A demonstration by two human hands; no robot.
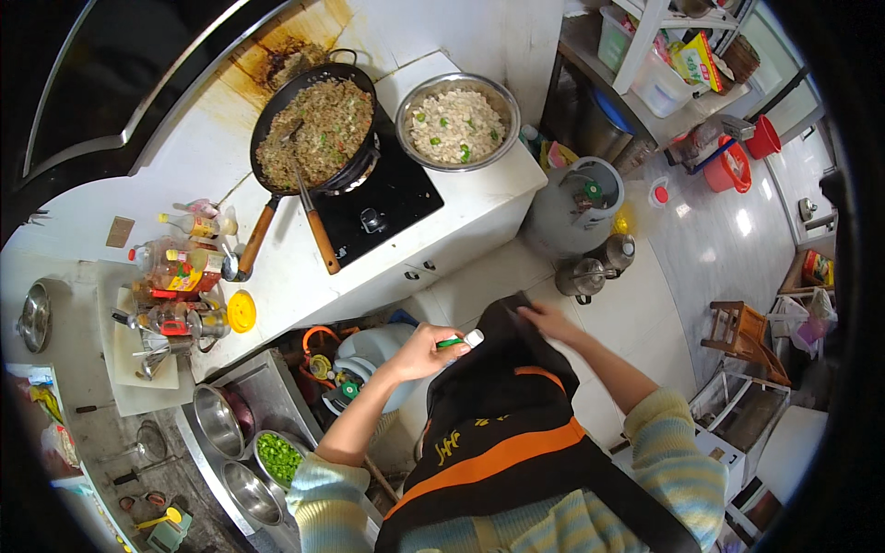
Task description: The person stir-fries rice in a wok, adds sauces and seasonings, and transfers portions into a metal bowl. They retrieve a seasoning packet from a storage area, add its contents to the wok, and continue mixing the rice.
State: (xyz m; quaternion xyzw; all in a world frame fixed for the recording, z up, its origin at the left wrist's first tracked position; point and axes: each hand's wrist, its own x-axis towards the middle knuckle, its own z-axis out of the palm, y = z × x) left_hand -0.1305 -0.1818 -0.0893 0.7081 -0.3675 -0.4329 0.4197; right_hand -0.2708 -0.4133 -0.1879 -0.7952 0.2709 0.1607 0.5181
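Note:
My left hand (426, 352) is closed around a small green item with a white cap (473, 339), in front of my body. My right hand (550, 321) grips the lower edge of the black apron (494, 366) with orange bands and holds it out. Beyond the hands, a black wok (314, 128) of fried rice with a wooden-handled spatula (319, 235) resting in it stands on the black cooktop (408, 200). Right of it, a steel bowl (511, 135) holds pale chopped food with green pepper pieces.
Sauce bottles (197, 269) crowd the counter's left end. Steel bowls (220, 422) and a bowl of chopped green vegetable (278, 457) stand at lower left. A grey gas cylinder (570, 214) and kettles (582, 278) stand on the floor; a wooden stool (743, 335) is at right.

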